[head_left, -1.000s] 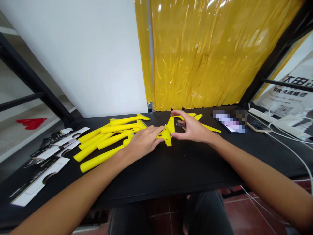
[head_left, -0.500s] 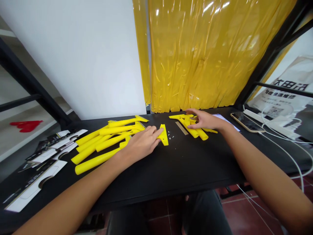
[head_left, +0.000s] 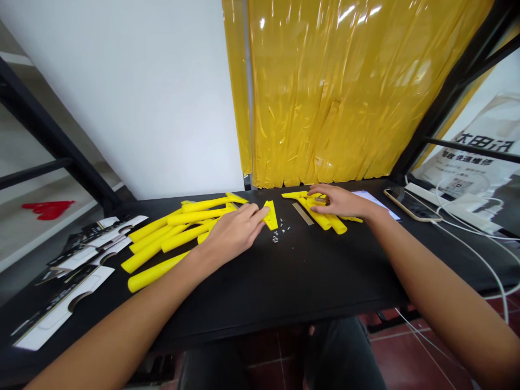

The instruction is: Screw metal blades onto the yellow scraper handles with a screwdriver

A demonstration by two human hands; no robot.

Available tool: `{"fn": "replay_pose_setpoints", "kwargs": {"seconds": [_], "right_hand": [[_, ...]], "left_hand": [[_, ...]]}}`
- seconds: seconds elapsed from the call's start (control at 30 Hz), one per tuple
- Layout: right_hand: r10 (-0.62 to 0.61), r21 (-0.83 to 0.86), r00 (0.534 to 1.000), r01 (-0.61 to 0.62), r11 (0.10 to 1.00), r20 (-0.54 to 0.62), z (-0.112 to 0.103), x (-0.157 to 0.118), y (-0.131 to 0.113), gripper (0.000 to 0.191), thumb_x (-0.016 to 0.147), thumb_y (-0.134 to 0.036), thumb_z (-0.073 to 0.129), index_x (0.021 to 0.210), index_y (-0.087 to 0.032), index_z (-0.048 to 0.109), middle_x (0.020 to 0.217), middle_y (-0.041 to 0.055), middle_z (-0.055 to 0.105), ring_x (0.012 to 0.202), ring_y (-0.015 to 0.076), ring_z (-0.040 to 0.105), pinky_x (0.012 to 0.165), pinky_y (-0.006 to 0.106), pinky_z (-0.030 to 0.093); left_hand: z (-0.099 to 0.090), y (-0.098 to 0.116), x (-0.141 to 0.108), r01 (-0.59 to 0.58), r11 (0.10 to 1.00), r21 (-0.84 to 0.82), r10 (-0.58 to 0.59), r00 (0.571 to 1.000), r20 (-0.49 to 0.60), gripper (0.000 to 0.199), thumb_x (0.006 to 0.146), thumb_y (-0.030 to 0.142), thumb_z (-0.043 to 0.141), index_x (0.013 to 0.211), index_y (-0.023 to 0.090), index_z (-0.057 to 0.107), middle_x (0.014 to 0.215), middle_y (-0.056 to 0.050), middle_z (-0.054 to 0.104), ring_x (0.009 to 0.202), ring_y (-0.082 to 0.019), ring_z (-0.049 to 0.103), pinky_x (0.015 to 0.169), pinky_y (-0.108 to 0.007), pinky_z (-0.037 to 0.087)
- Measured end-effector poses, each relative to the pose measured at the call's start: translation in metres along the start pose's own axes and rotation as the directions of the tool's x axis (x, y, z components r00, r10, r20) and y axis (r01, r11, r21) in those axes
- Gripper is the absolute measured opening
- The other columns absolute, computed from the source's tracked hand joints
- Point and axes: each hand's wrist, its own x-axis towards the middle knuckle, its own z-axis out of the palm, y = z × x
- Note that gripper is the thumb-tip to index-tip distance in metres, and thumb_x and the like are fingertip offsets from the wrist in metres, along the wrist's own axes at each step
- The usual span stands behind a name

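Note:
My left hand (head_left: pixel 238 230) is closed on a yellow scraper, whose wide flat head (head_left: pixel 271 215) sticks out past the fingertips. Its handle is hidden under the hand. Small metal screws and nuts (head_left: pixel 275 237) lie on the black table just right of that head. My right hand (head_left: pixel 335 200) is over a small group of yellow scrapers (head_left: pixel 323 221), thumb and fingers curved and apart. A small brownish, shiny piece shows in the gap between them; whether the fingers touch it I cannot tell. More yellow scrapers (head_left: pixel 187 234) are heaped beside my left hand and forearm.
A flat tan strip (head_left: pixel 303 214) lies left of the right-hand scrapers. Black-and-white cards (head_left: pixel 65 303) are spread at the table's left end. A phone (head_left: pixel 411 205) with white cables (head_left: pixel 483 260) and a lit screen (head_left: pixel 376 205) lie on the right. Yellow plastic curtain (head_left: pixel 345 92) hangs behind.
The scraper head in my left hand has shifted slightly up and left, uncovering small nuts beside it. My right hand's thumb and fingers have lowered a little over the scrapers.

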Motion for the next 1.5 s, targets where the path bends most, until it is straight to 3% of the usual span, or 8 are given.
{"fn": "replay_pose_setpoints", "kwargs": {"seconds": [0.13,0.23,0.43,0.6,0.73,0.93,1.2,1.5], "right_hand": [[-0.054,-0.004,0.959,0.055,0.999,-0.279,-0.002,0.001,-0.022,0.035,0.091,-0.040,0.057,0.118,-0.021,0.070,0.121,0.0103,0.071,0.109,0.0267,0.066,0.096,0.040,0.050],[0.014,0.091,0.883,0.033,0.995,-0.469,0.003,-0.002,-0.056,0.030,0.095,-0.041,0.052,0.096,-0.020,0.075,0.097,0.0082,0.076,0.086,0.0224,0.068,0.078,0.035,0.051],[-0.126,0.208,0.915,0.218,0.953,-0.383,0.032,-0.017,-0.122,0.033,0.091,-0.050,0.064,0.097,-0.020,0.076,0.081,0.0023,0.074,0.071,0.0149,0.065,0.069,0.028,0.046],[-0.020,0.205,0.973,0.068,0.976,-0.228,0.045,-0.022,-0.137,0.032,0.089,-0.050,0.064,0.082,-0.022,0.077,0.066,-0.0013,0.067,0.058,0.0121,0.055,0.056,0.027,0.036],[0.139,0.115,0.967,-0.117,0.986,-0.212,0.034,-0.015,-0.122,0.032,0.087,-0.046,0.061,0.067,-0.021,0.068,0.059,-0.0022,0.060,0.055,0.0118,0.049,0.054,0.028,0.031],[0.302,-0.266,0.944,-0.328,0.906,-0.137,0.025,-0.001,-0.086,0.038,0.084,-0.051,0.054,0.066,-0.022,0.069,0.071,0.0045,0.070,0.067,0.0200,0.060,0.055,0.030,0.029],[0.357,-0.446,0.932,-0.345,0.826,-0.060,0.037,0.005,-0.071,0.043,0.088,-0.049,0.047,0.080,-0.018,0.075,0.088,0.0122,0.076,0.082,0.0287,0.070,0.059,0.032,0.039],[0.366,-0.488,0.927,-0.355,0.797,-0.076,0.038,0.004,-0.065,0.046,0.091,-0.055,0.046,0.086,-0.019,0.075,0.091,0.0131,0.076,0.086,0.0319,0.072,0.065,0.035,0.047]], "left_hand": [[-0.019,0.000,0.002,0.078,0.979,-0.189,-0.119,0.969,-0.216,0.034,0.102,0.029,0.046,0.126,0.016,0.066,0.105,-0.011,0.072,0.097,-0.024,0.065,0.085,-0.037,0.049],[-0.032,0.007,0.005,0.223,0.837,-0.499,-0.432,0.830,-0.353,0.028,0.098,0.038,0.057,0.104,0.017,0.074,0.092,-0.010,0.074,0.088,-0.022,0.067,0.080,-0.035,0.051],[-0.026,0.029,0.012,0.107,-0.017,-0.994,-0.689,0.720,0.089,0.035,0.084,0.042,0.076,0.105,0.014,0.072,0.108,-0.013,0.076,0.094,-0.024,0.071,0.072,-0.031,0.057],[-0.009,0.035,0.013,0.149,-0.275,-0.950,-0.603,0.743,0.292,0.038,0.081,0.037,0.080,0.110,0.014,0.069,0.116,-0.013,0.073,0.098,-0.024,0.071,0.085,-0.039,0.059],[-0.010,0.013,0.015,0.323,-0.090,-0.942,-0.556,0.768,0.316,0.037,0.085,0.035,0.074,0.115,0.016,0.064,0.114,-0.012,0.073,0.097,-0.022,0.070,0.085,-0.037,0.057],[-0.057,-0.051,-0.003,0.489,0.782,-0.386,-0.368,0.863,0.347,0.028,0.085,0.047,0.065,0.088,0.020,0.069,0.082,-0.005,0.071,0.071,-0.017,0.061,0.065,-0.029,0.041],[-0.065,-0.068,-0.026,0.514,0.857,0.050,-0.389,0.579,0.717,0.038,0.060,0.051,0.081,0.079,0.022,0.065,0.076,-0.003,0.067,0.060,-0.020,0.055,0.056,-0.030,0.028],[-0.050,-0.058,-0.023,0.428,0.903,0.041,-0.329,0.626,0.707,0.022,0.067,0.035,0.074,0.079,0.022,0.062,0.079,-0.004,0.065,0.065,-0.021,0.055,0.058,-0.030,0.029]]}}
